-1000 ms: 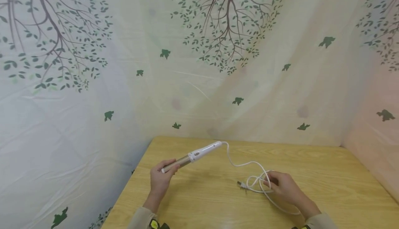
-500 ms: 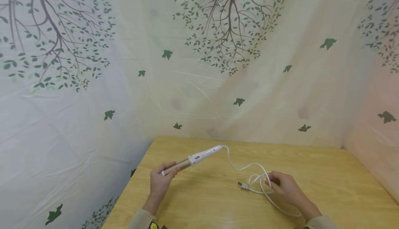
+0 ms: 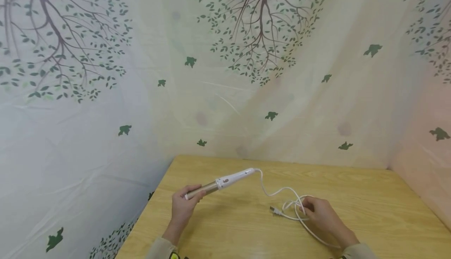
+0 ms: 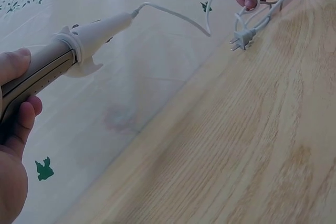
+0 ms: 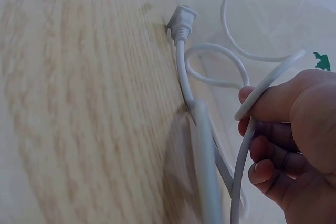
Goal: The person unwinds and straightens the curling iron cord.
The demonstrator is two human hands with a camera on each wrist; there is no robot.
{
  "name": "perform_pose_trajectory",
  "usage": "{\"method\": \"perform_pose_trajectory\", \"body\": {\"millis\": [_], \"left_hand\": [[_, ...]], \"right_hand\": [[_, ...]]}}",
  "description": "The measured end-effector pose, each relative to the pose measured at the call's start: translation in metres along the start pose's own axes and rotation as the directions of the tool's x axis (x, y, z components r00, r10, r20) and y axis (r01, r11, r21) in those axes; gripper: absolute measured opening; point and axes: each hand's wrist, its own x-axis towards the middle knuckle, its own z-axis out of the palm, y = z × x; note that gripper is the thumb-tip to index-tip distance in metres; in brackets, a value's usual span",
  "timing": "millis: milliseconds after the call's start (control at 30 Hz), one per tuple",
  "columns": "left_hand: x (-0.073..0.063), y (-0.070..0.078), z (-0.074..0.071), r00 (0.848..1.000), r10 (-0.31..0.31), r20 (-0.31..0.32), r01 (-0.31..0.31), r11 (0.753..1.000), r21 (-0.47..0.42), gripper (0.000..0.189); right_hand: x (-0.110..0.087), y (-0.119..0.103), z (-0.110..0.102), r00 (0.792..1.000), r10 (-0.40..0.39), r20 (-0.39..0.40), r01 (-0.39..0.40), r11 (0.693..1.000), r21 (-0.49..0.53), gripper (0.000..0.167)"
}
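My left hand (image 3: 183,208) grips a curling iron (image 3: 234,177) by its gold barrel, holding it tilted above the table. Its white handle points away to the upper right, and a white cord (image 3: 282,189) runs from the handle's end toward my right hand (image 3: 322,214). Between thumb and fingertips that hand pinches the looped cord, as the right wrist view shows up close. A two-prong plug (image 5: 182,22) at the cord's end lies left of the pinching fingers. The left wrist view shows the thumb over the barrel (image 4: 42,74) and fingers curled below.
A wood-grain table (image 3: 239,227) spreads under both hands. Behind it and at both sides hang pale curtains (image 3: 225,106) printed with trees and green birds. Loose cord trails over the table below the right hand.
The curling iron's handle end has dipped lower, and the left hand has shifted slightly right and down. The right hand keeps pinching the cord in nearly the same place.
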Motion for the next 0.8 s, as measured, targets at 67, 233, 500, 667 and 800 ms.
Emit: {"method": "perform_pose_trajectory", "body": {"millis": [67, 233, 500, 667, 800], "left_hand": [[0.0001, -0.0005, 0.0009, 1.000, 0.006, 0.009, -0.005, 1.000, -0.017, 0.030], [-0.0003, -0.0015, 0.0034, 0.999, 0.019, 0.027, -0.018, 1.000, -0.024, 0.029], [-0.0019, -0.0008, 0.0059, 0.996, 0.044, 0.073, -0.044, 0.999, -0.005, 0.031], [-0.0035, 0.0018, 0.0069, 0.994, 0.040, 0.099, -0.039, 0.999, -0.010, 0.033], [-0.0051, 0.0033, 0.0085, 0.994, 0.026, 0.103, -0.025, 1.000, -0.015, 0.033]], "right_hand": [[0.0002, 0.0007, 0.0003, 1.000, 0.007, -0.002, -0.008, 1.000, -0.009, 0.012], [0.0005, 0.0034, 0.0012, 1.000, 0.012, -0.002, -0.012, 1.000, -0.022, 0.014], [-0.0001, 0.0082, -0.0002, 0.999, 0.040, 0.010, -0.040, 0.999, 0.003, 0.012], [-0.0012, 0.0094, -0.0007, 0.999, 0.039, -0.020, -0.038, 0.999, 0.005, 0.011], [-0.0022, 0.0102, -0.0010, 0.999, 0.022, -0.042, -0.022, 1.000, 0.013, 0.009]]}}
